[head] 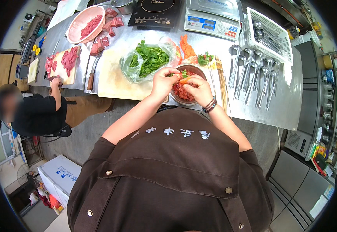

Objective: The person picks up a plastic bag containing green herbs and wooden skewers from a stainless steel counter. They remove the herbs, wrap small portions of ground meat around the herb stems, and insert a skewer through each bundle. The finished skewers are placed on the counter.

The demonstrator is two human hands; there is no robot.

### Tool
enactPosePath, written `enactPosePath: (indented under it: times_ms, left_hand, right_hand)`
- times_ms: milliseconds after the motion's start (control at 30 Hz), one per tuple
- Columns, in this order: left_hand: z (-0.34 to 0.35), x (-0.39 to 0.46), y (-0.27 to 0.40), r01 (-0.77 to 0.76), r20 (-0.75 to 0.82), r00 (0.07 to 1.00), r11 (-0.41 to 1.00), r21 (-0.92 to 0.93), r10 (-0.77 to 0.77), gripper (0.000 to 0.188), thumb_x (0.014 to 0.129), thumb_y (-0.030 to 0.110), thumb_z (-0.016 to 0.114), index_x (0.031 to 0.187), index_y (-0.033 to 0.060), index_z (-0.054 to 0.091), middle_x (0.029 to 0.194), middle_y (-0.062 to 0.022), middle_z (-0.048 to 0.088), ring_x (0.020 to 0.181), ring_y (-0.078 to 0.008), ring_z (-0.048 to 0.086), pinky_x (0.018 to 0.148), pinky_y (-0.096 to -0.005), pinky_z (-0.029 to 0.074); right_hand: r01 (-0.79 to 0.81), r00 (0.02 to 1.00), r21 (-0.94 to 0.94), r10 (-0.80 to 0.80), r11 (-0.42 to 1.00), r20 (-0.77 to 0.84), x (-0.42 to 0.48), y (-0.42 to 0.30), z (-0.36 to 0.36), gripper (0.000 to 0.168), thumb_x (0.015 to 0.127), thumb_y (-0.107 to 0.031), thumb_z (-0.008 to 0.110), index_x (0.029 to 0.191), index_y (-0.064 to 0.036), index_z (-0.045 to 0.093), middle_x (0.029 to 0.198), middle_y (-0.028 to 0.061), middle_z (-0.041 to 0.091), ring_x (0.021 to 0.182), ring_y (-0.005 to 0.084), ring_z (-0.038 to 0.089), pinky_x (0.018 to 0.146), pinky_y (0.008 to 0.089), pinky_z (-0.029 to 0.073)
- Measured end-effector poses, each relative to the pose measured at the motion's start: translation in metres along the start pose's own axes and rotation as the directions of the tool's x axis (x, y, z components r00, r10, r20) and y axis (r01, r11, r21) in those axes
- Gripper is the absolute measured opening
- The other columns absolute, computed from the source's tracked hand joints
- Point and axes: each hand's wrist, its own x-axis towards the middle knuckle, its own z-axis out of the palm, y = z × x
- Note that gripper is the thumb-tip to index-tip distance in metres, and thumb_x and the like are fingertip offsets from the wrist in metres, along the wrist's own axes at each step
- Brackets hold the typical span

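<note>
My left hand [163, 82] and my right hand [199, 88] meet above a metal bowl [183, 102] of red, seasoned-looking meat strips [183, 92]. Between their fingertips is a small bundle with a green herb sprig [184, 73] and something red; the fingers partly hide it. Orange smears mark my right fingers, and braided bracelets [210, 105] circle that wrist. Left of the bowl, a clear plastic bag [128, 65] of leafy cilantro [149, 59] lies open on a pale cutting board [113, 84]. Thin bamboo skewers [222, 81] lie right of the bowl.
Steel spoons [254, 72] lie to the right below a white basket [286, 47] of utensils. A digital scale [212, 24] and an induction cooker [155, 13] stand behind. Leftward are meat chunks [112, 24], a knife [91, 78], a pink colander [72, 27] and a co-worker [40, 113] at another board.
</note>
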Motion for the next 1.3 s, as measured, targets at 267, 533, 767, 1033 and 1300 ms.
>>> enactPosePath:
  times_ms: [267, 533, 767, 1033, 1300]
  left_hand:
    - [0.003, -0.002, -0.004, -0.132, -0.054, 0.989, 0.99, 0.052, 0.135, 0.012, 0.083, -0.006, 0.061, 0.094, -0.0003, 0.064, 0.09, -0.0049, 0.065, 0.078, -0.0111, 0.059, 0.071, -0.0234, 0.048]
    - [0.003, -0.007, 0.003, 0.013, -0.04, 0.999, 0.97, -0.244, -0.023, 0.011, 0.082, -0.006, 0.063, 0.091, -0.0009, 0.065, 0.088, -0.0062, 0.065, 0.079, -0.0121, 0.06, 0.072, -0.0251, 0.049]
    - [-0.01, -0.017, 0.018, 0.311, 0.254, 0.93, 0.936, -0.165, -0.265, 0.012, 0.086, -0.005, 0.059, 0.097, -0.0012, 0.061, 0.093, -0.0087, 0.065, 0.081, -0.0149, 0.061, 0.072, -0.0264, 0.049]
    - [-0.014, -0.024, 0.012, 0.237, 0.148, 0.967, 0.949, -0.208, -0.209, 0.01, 0.086, -0.004, 0.059, 0.096, 0.0009, 0.06, 0.091, -0.007, 0.065, 0.077, -0.0134, 0.06, 0.07, -0.0246, 0.049]
    - [-0.012, -0.033, 0.016, 0.322, 0.187, 0.941, 0.92, -0.224, -0.283, 0.012, 0.085, -0.004, 0.06, 0.096, 0.0013, 0.061, 0.089, -0.0059, 0.064, 0.076, -0.0149, 0.06, 0.072, -0.0261, 0.049]
  right_hand:
    - [-0.39, 0.902, 0.697, 0.403, 0.602, 0.156, 0.005, 0.01, 0.01, 0.027, 0.086, -0.012, 0.067, 0.11, -0.001, 0.062, 0.102, 0.0034, 0.065, 0.095, 0.0111, 0.06, 0.087, 0.0266, 0.047]
    - [-0.44, 0.891, 0.567, 0.416, 0.696, 0.18, 0.003, 0.018, 0.016, 0.02, 0.083, -0.007, 0.07, 0.102, 0.0, 0.066, 0.099, 0.003, 0.067, 0.089, 0.0104, 0.061, 0.083, 0.0242, 0.048]
    - [-0.203, 0.976, 0.056, 0.197, 0.978, 0.097, 0.004, 0.037, 0.001, 0.008, 0.082, -0.006, 0.069, 0.088, -0.002, 0.07, 0.09, 0.0031, 0.067, 0.078, 0.0108, 0.061, 0.073, 0.0235, 0.047]
    - [-0.726, 0.687, 0.575, 0.365, 0.376, 0.629, 0.002, 0.005, -0.012, 0.026, 0.09, -0.007, 0.055, 0.116, -0.004, 0.056, 0.099, 0.0067, 0.066, 0.08, 0.0131, 0.064, 0.072, 0.0236, 0.053]
    - [-0.661, 0.75, 0.612, 0.383, 0.434, 0.539, -0.009, 0.025, 0.0, 0.019, 0.088, -0.002, 0.059, 0.107, -0.004, 0.059, 0.09, 0.0035, 0.065, 0.07, 0.0086, 0.062, 0.06, 0.0198, 0.052]
